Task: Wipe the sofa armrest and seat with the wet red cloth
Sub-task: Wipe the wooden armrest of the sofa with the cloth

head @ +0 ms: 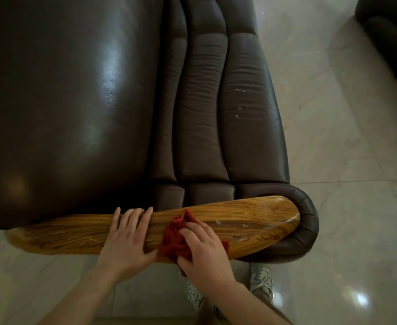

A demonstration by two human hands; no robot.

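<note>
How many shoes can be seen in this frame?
2. One shoe shows on the floor below the right hand, partly hidden by it; the other shoe sits further right, below the wooden armrest.

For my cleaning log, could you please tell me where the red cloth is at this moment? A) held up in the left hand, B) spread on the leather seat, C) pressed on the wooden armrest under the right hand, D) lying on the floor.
C: the red cloth is bunched under the right hand on the wooden armrest, while the left hand lies flat beside it.
</note>
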